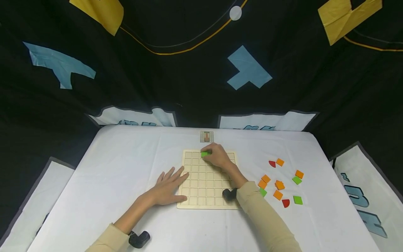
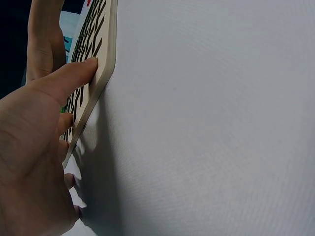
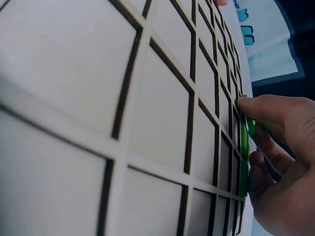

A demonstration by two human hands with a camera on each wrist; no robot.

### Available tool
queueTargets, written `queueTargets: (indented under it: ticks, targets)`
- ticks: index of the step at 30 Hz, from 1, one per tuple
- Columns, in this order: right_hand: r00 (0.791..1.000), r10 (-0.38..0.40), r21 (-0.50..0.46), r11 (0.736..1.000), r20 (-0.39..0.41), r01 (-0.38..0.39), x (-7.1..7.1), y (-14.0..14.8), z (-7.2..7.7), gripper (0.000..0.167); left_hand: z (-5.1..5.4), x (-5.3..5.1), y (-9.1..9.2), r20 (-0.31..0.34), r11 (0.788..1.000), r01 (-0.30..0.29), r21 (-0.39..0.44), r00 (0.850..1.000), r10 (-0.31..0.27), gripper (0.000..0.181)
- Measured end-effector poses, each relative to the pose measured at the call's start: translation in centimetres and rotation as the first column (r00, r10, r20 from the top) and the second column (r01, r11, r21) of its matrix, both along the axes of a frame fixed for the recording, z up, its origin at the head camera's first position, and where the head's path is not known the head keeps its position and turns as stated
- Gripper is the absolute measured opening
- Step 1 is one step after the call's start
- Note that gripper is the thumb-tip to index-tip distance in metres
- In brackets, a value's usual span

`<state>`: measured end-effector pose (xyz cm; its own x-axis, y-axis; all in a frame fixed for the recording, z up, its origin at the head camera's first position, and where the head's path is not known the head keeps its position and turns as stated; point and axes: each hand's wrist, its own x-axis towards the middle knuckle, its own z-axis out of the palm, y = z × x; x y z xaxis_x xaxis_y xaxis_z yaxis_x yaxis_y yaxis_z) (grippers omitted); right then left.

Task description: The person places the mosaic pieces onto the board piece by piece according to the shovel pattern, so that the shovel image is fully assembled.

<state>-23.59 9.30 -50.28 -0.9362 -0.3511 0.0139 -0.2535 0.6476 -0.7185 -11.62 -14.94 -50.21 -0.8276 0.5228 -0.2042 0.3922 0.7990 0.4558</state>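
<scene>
A pale wooden grid board (image 1: 197, 201) lies on the white table. At its far row, my right hand (image 1: 217, 156) pinches a green square tile (image 1: 204, 154) between thumb and fingertips. In the right wrist view the right hand (image 3: 288, 147) is seen at the board's far edge, where another green tile (image 3: 243, 178) lies in the row beside the fingers. How the held tile sits in its cell is partly hidden. My left hand (image 1: 167, 189) rests with spread, straight fingers on the board's left edge; its thumb (image 2: 81, 73) lies on the rim in the left wrist view.
A small pattern card (image 1: 206, 137) lies beyond the board. To the right are scattered orange squares (image 1: 278, 195), green squares (image 1: 297, 200) and red quarter-round pieces (image 1: 285, 203). One green piece (image 1: 262, 192) is partly behind the right sleeve. A black curtain (image 1: 189, 87) hangs behind the table.
</scene>
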Motion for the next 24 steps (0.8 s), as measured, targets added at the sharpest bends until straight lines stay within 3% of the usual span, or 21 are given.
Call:
queueTargets:
  ticks: [24]
  targets:
    - [1.0, 0.011, 0.055, 0.998, -0.007, -0.011, -0.17, -0.41, -0.19, 0.028, 0.16, 0.13, 0.05, 0.004, 1.0, -0.014, 0.009, 1.0, 0.014, 0.084]
